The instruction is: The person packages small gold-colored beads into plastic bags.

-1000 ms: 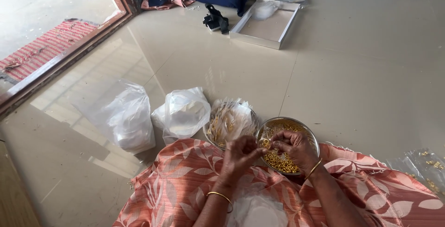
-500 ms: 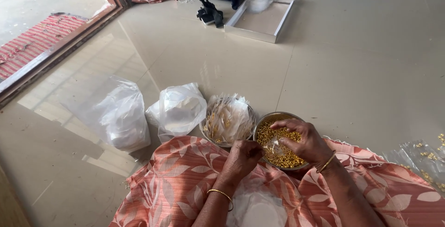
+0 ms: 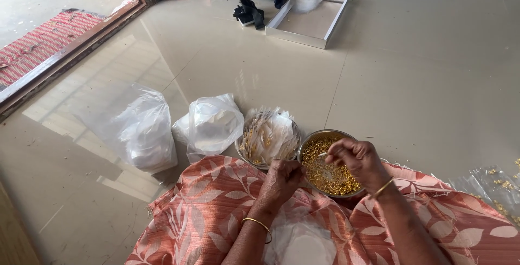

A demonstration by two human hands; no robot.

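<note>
Gold rings fill a steel bowl; the cloth is orange with pale leaves, bags white, floor beige, mat red-striped

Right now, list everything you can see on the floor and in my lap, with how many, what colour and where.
Bowl of rings: one, steel, gold rings inside, by the right knee.
Bowl of packets: one, steel, clear packets, left of the first bowl.
Bags: two, white plastic, left of the bowls.
Tray: one, grey, far centre.
Black object: one, left of the tray.
Mat: one, red, outside the door.
Cloth: orange with leaf print, over the lap.
Left hand: fingers closed, over the lap.
Right hand: pinching over the rings.
</note>
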